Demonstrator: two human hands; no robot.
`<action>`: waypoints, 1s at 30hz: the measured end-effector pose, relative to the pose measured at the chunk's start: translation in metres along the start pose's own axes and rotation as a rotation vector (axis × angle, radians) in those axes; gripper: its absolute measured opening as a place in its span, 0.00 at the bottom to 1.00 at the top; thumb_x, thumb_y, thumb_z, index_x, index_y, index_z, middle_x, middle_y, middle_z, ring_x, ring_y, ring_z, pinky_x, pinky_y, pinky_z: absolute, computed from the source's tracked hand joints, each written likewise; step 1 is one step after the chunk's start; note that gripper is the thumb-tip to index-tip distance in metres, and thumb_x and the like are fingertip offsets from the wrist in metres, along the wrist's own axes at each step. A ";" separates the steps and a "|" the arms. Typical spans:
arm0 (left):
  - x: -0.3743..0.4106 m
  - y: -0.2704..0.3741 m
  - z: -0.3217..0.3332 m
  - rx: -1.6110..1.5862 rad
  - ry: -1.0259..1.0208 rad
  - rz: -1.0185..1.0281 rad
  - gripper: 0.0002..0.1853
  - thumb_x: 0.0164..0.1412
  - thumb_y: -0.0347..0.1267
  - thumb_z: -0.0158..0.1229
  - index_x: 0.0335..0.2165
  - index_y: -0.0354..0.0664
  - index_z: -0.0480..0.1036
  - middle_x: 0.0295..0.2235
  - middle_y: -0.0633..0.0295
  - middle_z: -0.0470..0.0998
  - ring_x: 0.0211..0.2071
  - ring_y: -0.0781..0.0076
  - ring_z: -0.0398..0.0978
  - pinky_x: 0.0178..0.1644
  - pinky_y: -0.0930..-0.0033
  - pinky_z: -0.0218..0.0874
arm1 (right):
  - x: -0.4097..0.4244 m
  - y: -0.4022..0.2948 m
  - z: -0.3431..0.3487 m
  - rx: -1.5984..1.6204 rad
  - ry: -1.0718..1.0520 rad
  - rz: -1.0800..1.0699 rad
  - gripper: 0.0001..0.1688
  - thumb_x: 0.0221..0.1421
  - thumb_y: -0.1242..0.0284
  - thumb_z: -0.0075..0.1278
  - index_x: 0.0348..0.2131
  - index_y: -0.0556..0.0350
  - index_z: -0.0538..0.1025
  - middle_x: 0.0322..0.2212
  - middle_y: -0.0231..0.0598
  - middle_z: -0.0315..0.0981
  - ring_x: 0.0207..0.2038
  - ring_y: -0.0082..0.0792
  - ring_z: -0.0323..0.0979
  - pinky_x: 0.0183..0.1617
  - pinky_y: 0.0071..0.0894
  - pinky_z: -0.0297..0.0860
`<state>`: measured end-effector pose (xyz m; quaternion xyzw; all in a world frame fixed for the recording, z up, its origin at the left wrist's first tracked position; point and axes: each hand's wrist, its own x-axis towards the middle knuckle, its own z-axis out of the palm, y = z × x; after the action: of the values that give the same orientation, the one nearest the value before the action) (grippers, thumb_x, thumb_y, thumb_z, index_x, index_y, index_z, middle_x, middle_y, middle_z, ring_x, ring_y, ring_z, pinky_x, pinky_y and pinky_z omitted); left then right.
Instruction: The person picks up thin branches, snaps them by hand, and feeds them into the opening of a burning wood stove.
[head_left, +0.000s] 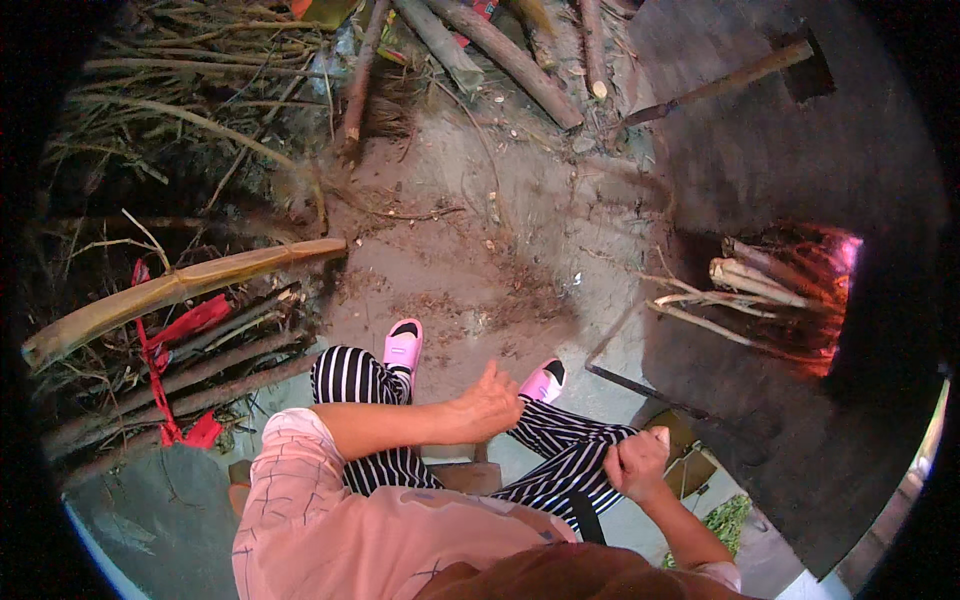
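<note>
My left hand is held above the gap between my knees, its fingers curled and nothing visible in them. My right hand rests as a fist on my right knee, against the black-and-white striped trousers. Part of a wooden stool shows beneath me. To the right, pale sticks reach into the glowing fire in the opening of a dark stove. A bent metal rod lies between my right foot and the stove.
Brushwood is heaped at the upper left. Below it lie a thick yellowish stalk and sticks with red cloth around them. Logs lie ahead. A long-handled tool leans at the stove. Green leaves sit lower right.
</note>
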<state>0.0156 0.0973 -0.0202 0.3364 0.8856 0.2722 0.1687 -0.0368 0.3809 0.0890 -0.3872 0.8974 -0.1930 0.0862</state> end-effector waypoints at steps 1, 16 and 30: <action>0.001 0.002 0.005 0.021 -0.037 -0.010 0.11 0.47 0.35 0.55 0.23 0.37 0.76 0.26 0.51 0.74 0.34 0.51 0.71 0.41 0.43 0.57 | 0.004 0.000 -0.002 0.014 -0.023 0.010 0.18 0.37 0.76 0.56 0.11 0.48 0.60 0.10 0.32 0.53 0.15 0.36 0.56 0.28 0.38 0.50; -0.070 0.055 0.008 -0.660 -0.038 -0.423 0.15 0.52 0.37 0.57 0.35 0.37 0.72 0.34 0.46 0.70 0.39 0.45 0.69 0.44 0.52 0.63 | 0.030 -0.042 -0.001 0.096 -0.152 0.282 0.14 0.49 0.69 0.50 0.14 0.53 0.69 0.13 0.43 0.69 0.17 0.45 0.67 0.29 0.43 0.59; -0.230 0.028 -0.330 -0.504 0.683 -0.927 0.16 0.51 0.40 0.57 0.23 0.35 0.76 0.22 0.44 0.75 0.24 0.50 0.75 0.29 0.54 0.64 | 0.138 -0.244 -0.087 0.478 -0.153 0.549 0.21 0.58 0.59 0.43 0.27 0.60 0.73 0.21 0.51 0.72 0.27 0.49 0.73 0.32 0.43 0.67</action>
<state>0.0354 -0.1648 0.2850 -0.2387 0.8520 0.4632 0.0508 0.0035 0.1517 0.2686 -0.1144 0.8885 -0.3373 0.2894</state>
